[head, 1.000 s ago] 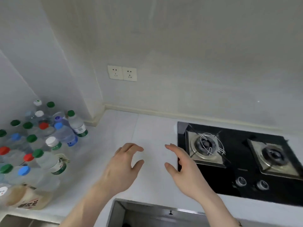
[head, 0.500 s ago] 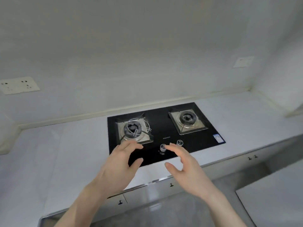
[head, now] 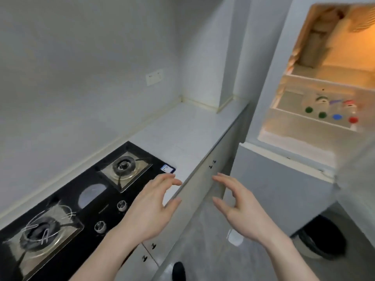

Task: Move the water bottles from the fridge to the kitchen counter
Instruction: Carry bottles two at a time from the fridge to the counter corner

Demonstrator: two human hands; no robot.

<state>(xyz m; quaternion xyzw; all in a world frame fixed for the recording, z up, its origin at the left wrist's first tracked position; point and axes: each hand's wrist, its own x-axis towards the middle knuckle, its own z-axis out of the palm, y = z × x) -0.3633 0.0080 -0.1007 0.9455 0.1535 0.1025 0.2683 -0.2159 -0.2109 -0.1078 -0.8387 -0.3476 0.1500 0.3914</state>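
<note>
Apparently capped, blurry water bottles sit well beyond right hand.

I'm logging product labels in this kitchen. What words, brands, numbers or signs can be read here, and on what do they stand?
No text can be read.
Sticker on the stove corner: blue and white, print too small and blurred.
Stove front strip by the knobs: a faint mark, unreadable.
Bottle caps in the fridge: plain colours, any labels blurred.
Wall plate: tiny marks, unreadable.
</note>
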